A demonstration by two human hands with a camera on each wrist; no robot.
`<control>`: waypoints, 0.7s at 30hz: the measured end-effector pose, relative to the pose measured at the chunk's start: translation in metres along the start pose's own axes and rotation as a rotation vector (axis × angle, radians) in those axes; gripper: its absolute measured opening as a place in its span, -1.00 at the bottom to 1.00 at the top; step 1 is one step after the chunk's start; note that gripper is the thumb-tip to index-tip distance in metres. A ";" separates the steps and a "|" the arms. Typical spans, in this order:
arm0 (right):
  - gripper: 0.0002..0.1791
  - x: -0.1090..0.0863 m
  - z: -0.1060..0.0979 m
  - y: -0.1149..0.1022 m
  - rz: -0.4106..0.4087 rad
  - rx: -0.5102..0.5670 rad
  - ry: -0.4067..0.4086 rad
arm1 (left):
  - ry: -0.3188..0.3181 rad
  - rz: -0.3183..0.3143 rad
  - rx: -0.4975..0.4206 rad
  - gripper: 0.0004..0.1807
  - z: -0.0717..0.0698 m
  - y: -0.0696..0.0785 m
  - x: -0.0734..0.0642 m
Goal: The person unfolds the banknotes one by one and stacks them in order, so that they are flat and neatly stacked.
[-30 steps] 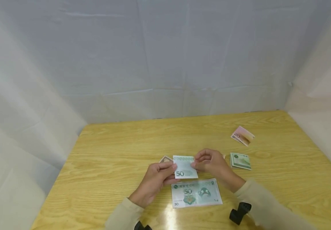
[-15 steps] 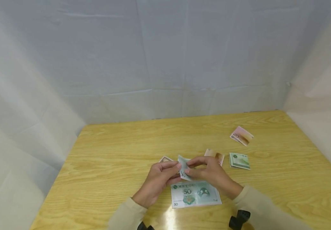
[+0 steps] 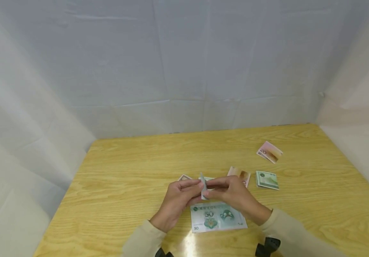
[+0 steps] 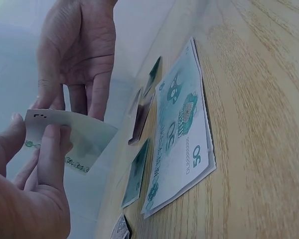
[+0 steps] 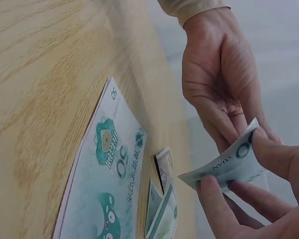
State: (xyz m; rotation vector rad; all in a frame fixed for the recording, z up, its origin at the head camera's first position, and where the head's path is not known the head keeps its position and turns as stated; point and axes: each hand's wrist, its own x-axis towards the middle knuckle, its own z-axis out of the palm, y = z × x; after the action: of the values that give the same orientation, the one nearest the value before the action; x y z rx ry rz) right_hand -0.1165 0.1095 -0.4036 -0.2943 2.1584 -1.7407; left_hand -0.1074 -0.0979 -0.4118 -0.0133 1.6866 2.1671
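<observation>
Both hands hold a green play banknote (image 3: 203, 184) up above the table, almost edge-on in the head view. My left hand (image 3: 179, 198) pinches its left side between thumb and fingers. From the other side my right hand (image 3: 237, 196) pinches the same banknote, its fingertips close to the left thumb. "YUAN" and a numeral show on the bent banknote (image 5: 229, 167) in the right wrist view. Below the hands lies a small stack of flat 50 banknotes (image 3: 218, 219), with a bird picture, its layered edges visible in the left wrist view (image 4: 179, 129).
Behind the hands lie a folded green banknote (image 4: 136, 174), a brownish folded banknote (image 3: 239, 173) and a partly hidden one (image 3: 184, 177). To the right are another folded green banknote (image 3: 267, 180) and a pink 20 (image 3: 269, 151). White sheeting (image 3: 184, 71) surrounds the wooden table (image 3: 123, 167).
The held banknote has gone from facing up with its 50 showing to bent and edge-on. My right hand has moved left toward the left hand, uncovering the brownish banknote.
</observation>
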 end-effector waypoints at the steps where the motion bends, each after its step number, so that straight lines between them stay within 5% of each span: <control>1: -0.43 0.000 0.000 -0.001 0.005 0.004 -0.003 | 0.004 0.002 0.001 -0.50 0.000 -0.001 0.000; 14: -0.32 -0.005 -0.006 -0.009 0.109 0.108 -0.064 | -0.027 -0.014 -0.010 -0.48 -0.004 -0.005 0.002; 21: -0.39 -0.007 -0.018 -0.010 0.099 0.136 -0.108 | -0.046 -0.023 0.009 -0.51 -0.007 -0.003 0.000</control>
State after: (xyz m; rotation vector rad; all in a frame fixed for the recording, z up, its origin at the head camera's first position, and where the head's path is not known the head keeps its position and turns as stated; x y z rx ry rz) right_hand -0.1175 0.1264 -0.3892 -0.2366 1.9358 -1.7641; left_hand -0.1083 -0.1037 -0.4168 0.0193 1.6631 2.1273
